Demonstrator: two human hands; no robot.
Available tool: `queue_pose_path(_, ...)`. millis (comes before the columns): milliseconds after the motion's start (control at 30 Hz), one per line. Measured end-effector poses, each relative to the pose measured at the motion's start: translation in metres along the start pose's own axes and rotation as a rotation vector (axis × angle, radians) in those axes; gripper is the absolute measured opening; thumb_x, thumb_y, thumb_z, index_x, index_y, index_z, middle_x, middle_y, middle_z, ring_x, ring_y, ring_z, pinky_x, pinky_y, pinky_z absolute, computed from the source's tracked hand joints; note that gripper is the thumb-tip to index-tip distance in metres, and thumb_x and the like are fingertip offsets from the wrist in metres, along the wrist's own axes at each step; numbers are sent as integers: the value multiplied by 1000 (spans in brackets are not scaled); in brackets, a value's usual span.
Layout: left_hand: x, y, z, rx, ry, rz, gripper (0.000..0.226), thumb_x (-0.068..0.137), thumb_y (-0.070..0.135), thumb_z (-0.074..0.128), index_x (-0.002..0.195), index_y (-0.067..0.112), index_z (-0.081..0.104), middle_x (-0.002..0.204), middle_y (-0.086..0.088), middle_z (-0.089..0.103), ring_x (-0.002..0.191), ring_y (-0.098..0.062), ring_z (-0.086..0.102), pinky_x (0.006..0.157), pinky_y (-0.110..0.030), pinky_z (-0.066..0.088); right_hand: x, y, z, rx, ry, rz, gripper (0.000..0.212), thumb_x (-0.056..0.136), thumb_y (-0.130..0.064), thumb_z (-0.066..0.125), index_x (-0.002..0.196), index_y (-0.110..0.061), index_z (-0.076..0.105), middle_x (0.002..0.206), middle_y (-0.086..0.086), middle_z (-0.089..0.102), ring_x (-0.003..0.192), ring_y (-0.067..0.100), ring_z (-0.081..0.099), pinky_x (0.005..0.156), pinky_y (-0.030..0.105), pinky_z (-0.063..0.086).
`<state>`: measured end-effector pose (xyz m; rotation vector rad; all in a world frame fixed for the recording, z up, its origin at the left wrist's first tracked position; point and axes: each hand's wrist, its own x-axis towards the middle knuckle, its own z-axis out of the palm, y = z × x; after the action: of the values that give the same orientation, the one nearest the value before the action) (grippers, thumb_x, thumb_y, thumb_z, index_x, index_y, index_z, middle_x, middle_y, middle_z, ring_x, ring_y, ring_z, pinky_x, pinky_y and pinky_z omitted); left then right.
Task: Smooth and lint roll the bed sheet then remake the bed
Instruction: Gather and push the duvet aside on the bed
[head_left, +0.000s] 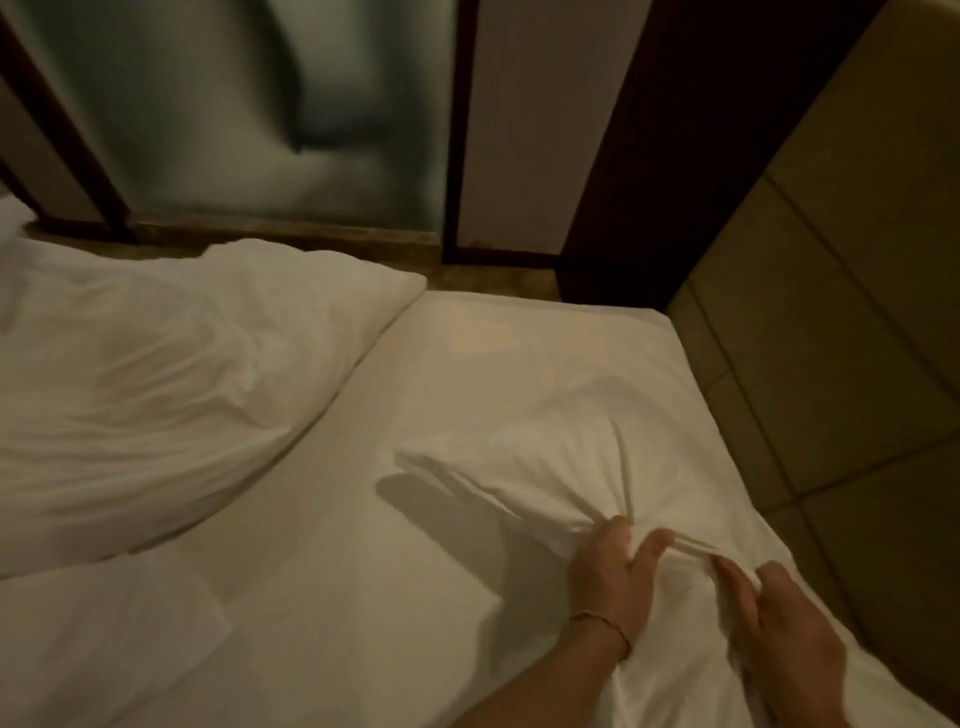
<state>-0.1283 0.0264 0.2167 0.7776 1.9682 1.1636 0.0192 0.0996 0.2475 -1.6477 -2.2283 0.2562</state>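
Two hands bunching up the sheet near the bed's corner

Both hands are on the white bed sheet, lower right of the view. Left hand has a fold pinched between thumb and fingers, a thin bracelet on its wrist. Right hand pinches the same ridge just beside it, creases fanning out from there. Sheet lies flat up to the mattress's far corner, close to the padded headboard. A rumpled white duvet is heaped on the left, covering that side. Beyond the far edge is a strip of floor and a frosted glass panel.
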Motion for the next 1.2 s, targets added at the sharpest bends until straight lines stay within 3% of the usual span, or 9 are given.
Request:
queue_pose_path(100,-15,-32,52,69,-160,-17,74,91,76,36,100,8,61,104,-19,62,105,-36,54,89,-38,39,-34,65,10,75,-90,80,68,77,-88,23,73,-23,44,49,2,50,38,20,52,41,27,37)
queue_pose_path(300,-39,-111,43,139,-190,-39,69,73,90,35,89,24,48,79,9,45,80,-16,46,74,-25,35,-99,82,78,0,-184,86,56,90,-60,44,73,-8,56,66,9,49,58,30,49,58,37,42)
queue_pose_path(400,-19,-138,-9,225,-262,-89,33,93,51,49,101,20,54,92,3,55,88,-21,56,79,-27,42,-81,43,108,22,-168,29,51,87,-54,42,64,-8,51,61,11,49,58,34,54,57,40,42)
queue_pose_path(533,37,-161,-134,436,-29,-70,70,82,53,18,124,11,56,124,-11,55,117,-29,51,99,-41,46,-53,-44,142,-23,-198,-42,36,86,-37,45,70,-8,59,71,15,54,67,38,56,61,43,43)
queue_pose_path(667,91,-194,-301,664,297,-226,50,98,43,48,136,11,45,138,-11,43,126,-30,41,101,-42,42,-34,-174,199,94,-379,-175,16,90,-24,65,89,-9,61,87,9,57,83,36,60,69,41,48)
queue_pose_path(767,111,-222,-417,790,489,-323,68,96,52,51,145,7,38,146,-18,39,135,-37,33,111,-44,31,-38,-301,246,185,-485,-270,31,94,-36,58,104,-7,61,105,10,58,98,33,58,79,41,48)
queue_pose_path(1000,109,-316,-570,961,307,-545,99,76,94,17,156,43,-13,167,4,-14,152,-36,-13,116,-66,-6,-87,-552,351,466,-781,-46,82,88,-64,52,146,-12,25,149,16,22,134,40,29,106,51,32)
queue_pose_path(1100,106,-348,-574,1016,286,-501,95,78,93,15,156,43,-5,166,0,0,149,-36,1,113,-65,-5,-109,-598,399,434,-830,196,103,82,-75,50,153,-20,1,158,10,0,144,37,3,112,60,17)
queue_pose_path(1200,111,-365,-577,1063,289,-480,88,81,87,12,151,34,19,152,-6,26,136,-35,24,112,-59,12,-124,-610,434,310,-725,208,101,75,-85,41,149,-26,6,151,9,13,137,35,15,106,64,21)
